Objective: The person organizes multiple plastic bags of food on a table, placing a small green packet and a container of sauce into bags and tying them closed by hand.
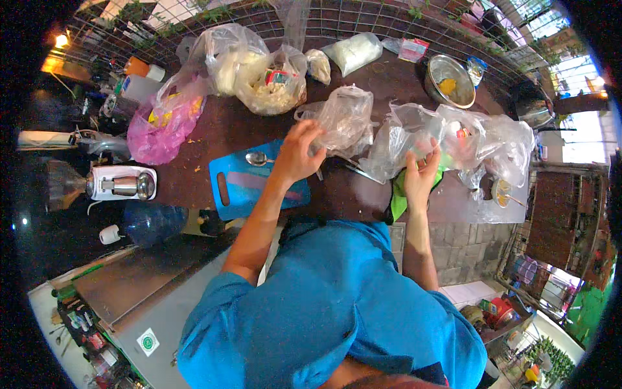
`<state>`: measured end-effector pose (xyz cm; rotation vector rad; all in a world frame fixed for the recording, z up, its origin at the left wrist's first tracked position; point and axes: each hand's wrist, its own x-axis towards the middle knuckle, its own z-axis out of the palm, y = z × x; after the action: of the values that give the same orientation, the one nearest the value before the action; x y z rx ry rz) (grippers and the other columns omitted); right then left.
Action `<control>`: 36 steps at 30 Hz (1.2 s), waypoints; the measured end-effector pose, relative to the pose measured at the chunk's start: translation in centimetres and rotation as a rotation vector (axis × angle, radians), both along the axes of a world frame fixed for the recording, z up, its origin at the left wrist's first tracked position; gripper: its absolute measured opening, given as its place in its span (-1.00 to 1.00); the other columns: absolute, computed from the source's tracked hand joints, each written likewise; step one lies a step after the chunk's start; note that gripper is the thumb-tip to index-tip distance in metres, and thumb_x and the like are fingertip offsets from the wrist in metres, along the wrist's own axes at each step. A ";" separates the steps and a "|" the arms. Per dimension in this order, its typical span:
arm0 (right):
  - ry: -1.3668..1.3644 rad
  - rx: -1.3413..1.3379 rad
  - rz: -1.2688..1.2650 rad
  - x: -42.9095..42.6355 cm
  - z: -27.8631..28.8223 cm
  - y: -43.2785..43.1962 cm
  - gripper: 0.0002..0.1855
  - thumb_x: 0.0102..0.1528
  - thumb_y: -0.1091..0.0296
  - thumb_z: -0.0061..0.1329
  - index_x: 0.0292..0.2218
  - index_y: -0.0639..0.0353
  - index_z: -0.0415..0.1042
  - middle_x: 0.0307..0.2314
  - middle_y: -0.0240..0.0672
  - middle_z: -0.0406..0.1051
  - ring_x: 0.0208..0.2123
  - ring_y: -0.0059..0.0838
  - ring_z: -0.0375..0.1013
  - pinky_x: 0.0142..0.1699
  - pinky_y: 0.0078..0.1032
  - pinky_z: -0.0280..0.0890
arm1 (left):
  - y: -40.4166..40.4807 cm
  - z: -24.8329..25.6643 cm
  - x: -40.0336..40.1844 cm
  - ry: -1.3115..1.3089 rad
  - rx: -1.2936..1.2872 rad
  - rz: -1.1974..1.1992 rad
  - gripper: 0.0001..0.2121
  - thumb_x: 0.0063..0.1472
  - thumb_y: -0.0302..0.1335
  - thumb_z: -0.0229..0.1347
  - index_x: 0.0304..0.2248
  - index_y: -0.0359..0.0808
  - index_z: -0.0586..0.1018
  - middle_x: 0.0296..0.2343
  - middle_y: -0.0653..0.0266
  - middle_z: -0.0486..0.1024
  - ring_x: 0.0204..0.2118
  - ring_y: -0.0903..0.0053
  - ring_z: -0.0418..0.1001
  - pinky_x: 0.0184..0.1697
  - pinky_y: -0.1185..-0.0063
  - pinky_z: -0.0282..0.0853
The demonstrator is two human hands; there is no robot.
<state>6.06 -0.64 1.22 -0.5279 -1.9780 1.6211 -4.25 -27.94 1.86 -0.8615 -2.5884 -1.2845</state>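
My left hand (302, 150) is over the brown table, its fingers curved at the left side of a clear plastic bag (346, 116); whether they touch it I cannot tell. My right hand (422, 170) is raised with spread fingers in front of another clear plastic bag (393, 141) and above a bright green cloth item (400, 197). A blue cutting board (243, 194) lies under and left of my left forearm, with a metal spoon (257, 158) on it. More clear bags (508, 141) lie right of my right hand, one with a red and white item inside.
A pink plastic bag (158, 136) and filled clear bags (272, 92) line the table's back left. A bag of white contents (357, 52) and a metal bowl (449, 81) stand farther back. A small bowl (501, 193) is near the right edge, a white appliance (121, 183) at the left. Wire mesh borders the back.
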 end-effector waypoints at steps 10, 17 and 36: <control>-0.067 0.367 0.135 -2.5 1.4 0.5 -0.23 0.01 0.52 0.04 0.19 0.35 -0.01 0.06 -0.03 0.18 0.13 -0.18 0.17 0.19 -0.33 0.09 | 5.1 -1.5 -17.4 0.136 -0.133 -0.086 -0.71 0.06 -0.63 -0.04 -0.18 -0.33 0.53 -0.08 -0.02 0.38 0.00 0.16 0.35 0.04 0.39 0.30; -0.039 0.478 0.197 -2.0 1.5 1.1 -0.20 -0.04 0.47 0.10 0.17 0.37 0.02 0.04 0.03 0.17 0.10 -0.10 0.19 0.16 -0.31 0.12 | 5.0 -4.6 -21.2 0.282 -0.776 0.303 -0.70 0.05 -0.56 0.04 -0.15 -0.32 0.47 -0.26 0.02 0.52 -0.11 -0.01 0.43 -0.08 0.28 0.39; -0.107 -0.416 0.544 -25.1 7.1 8.0 -0.67 0.09 0.24 0.07 -0.18 0.28 0.44 -0.27 -0.30 0.46 -0.24 -0.40 0.45 -0.14 -0.48 0.37 | 5.8 13.1 -7.7 0.243 -0.171 0.188 -0.82 0.11 -0.41 0.14 -0.44 -0.40 0.51 -0.36 0.08 0.50 -0.34 0.14 0.45 -0.27 0.41 0.35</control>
<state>-19.02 7.35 8.30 -0.2293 -1.9717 2.4125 -11.93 -22.16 14.97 -0.7266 -2.5380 -0.8625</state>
